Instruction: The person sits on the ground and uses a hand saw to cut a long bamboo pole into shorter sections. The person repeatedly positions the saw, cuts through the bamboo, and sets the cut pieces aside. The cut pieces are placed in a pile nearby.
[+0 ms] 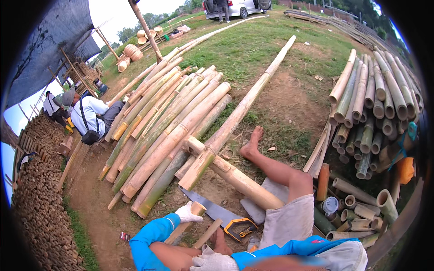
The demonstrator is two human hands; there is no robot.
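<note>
My left hand (pixel 188 212), in a white glove, is closed around the upper end of a short bamboo piece (pixel 178 232). Low in the view is my right hand (pixel 214 260), also gloved; its fingers are partly hidden. A narrow wooden stick (pixel 208 233) slants up from beside it; whether the hand grips it cannot be made out. Between my legs a handsaw (pixel 217 211) with an orange and black handle lies flat on the ground. Ahead, a long bamboo pole (pixel 246 104) rests across a thick bamboo crosspiece (pixel 244 177).
Bamboo poles (pixel 176 131) lie in a row at left. More poles (pixel 379 95) are stacked at right, above short offcuts (pixel 357 212). Cut pieces (pixel 45 207) form a pile far left. A seated person (pixel 92 115) works beside the row; a car (pixel 237 8) stands behind.
</note>
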